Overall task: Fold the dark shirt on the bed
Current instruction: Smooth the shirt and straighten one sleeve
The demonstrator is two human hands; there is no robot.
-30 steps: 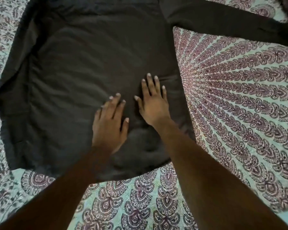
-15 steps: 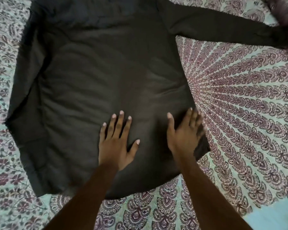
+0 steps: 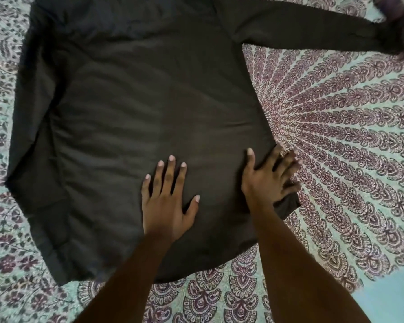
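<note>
Shirt axis: dark shirt (image 3: 149, 117) runs hem-near to collar-far on bed (image 3: 336, 148).
Nearer hand: right hand (image 3: 269, 176) — flat, fingers spread, holding nothing, on right hem corner.
Left hand (image 3: 167, 203): flat, open, mid-hem.

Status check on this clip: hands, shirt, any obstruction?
Left hand flat, open, on dark shirt. Right hand open, pressing shirt's right edge. One sleeve out over the bedsheet. Nothing in the way.

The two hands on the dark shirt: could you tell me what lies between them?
Only smooth dark shirt fabric lies between the left hand and right hand, in the head view.
</note>
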